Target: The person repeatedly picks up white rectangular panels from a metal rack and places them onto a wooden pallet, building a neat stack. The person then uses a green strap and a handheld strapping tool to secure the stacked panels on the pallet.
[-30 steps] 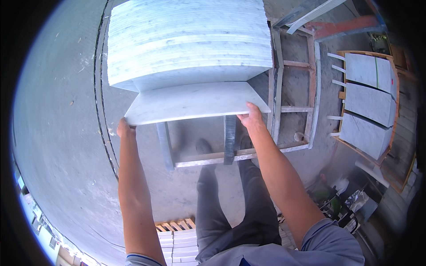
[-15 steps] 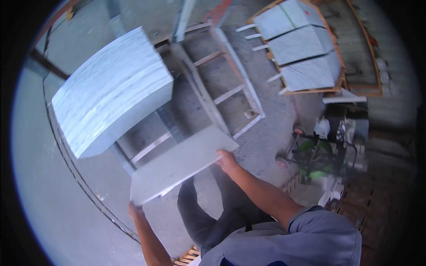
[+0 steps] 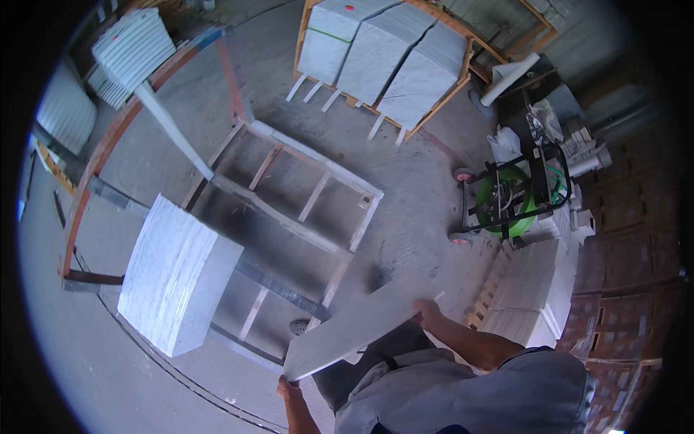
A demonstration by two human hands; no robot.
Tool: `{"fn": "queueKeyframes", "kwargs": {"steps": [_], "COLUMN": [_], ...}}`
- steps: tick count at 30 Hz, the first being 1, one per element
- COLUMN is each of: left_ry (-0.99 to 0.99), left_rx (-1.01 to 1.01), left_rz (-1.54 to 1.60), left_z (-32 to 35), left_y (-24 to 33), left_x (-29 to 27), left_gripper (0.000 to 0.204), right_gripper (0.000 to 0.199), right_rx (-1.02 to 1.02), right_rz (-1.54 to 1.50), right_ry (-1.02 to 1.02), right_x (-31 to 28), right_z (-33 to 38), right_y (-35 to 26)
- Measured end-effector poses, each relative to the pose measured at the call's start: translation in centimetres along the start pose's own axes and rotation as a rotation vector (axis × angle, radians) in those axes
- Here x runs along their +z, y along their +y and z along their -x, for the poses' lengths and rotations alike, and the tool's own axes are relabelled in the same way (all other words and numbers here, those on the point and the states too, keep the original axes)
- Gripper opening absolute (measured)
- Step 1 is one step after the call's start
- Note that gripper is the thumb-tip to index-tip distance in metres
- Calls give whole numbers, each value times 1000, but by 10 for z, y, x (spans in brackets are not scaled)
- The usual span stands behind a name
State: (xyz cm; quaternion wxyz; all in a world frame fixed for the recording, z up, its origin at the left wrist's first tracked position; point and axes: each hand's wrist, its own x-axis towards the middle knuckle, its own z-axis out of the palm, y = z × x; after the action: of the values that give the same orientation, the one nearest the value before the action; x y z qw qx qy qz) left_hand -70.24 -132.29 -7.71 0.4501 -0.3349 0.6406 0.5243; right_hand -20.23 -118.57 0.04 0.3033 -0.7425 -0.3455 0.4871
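Note:
A flat pale grey stone slab (image 3: pixel 361 324) is held in front of my body, tilted, with one long edge toward me. My left hand (image 3: pixel 289 389) grips its near left corner, and my right hand (image 3: pixel 428 315) grips its right end. Both hands are closed on the slab's edge; the fingers beneath it are hidden. Beyond and to the left, a stack of upright white-grey marble slabs (image 3: pixel 170 278) leans on a metal frame (image 3: pixel 282 217) that lies low over the floor.
Crated marble slabs (image 3: pixel 390 61) stand at the far side. To the right are a black wheeled cart with a green reel (image 3: pixel 510 202), a pile of white slabs (image 3: pixel 524 289) and brown stacked boxes (image 3: pixel 614 311). A rust-red curved rail (image 3: pixel 119 123) rises at the left.
My body and view have turned to the right and the slab has come along, still in both hands and now nearer my body. The marble stack and frame appear further left and lower.

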Motion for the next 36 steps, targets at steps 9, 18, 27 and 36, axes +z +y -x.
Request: {"fn": "queueKeyframes", "kwargs": {"steps": [9,18,27,36], "left_ry": [-88,-109,-322,-335], "left_rx": [215,218,180,29], "left_rz": [-123,-214,-277,-305], "left_z": [116,190,196,210], "left_y": [-64,-150,-194,-203], "left_x": [108,255,406,572], "left_gripper": [44,43,37,30], "right_gripper": [16,25,27,30], "right_rx": [-243,304,276,350], "right_rz": [158,-804,-899,-947], "right_ry": [-32,93,234,417], "right_x": [-127,-265,-335,-370], "right_z": [-55,-139,-197,-264], "right_y": [-13,-72,-135,-212]}}
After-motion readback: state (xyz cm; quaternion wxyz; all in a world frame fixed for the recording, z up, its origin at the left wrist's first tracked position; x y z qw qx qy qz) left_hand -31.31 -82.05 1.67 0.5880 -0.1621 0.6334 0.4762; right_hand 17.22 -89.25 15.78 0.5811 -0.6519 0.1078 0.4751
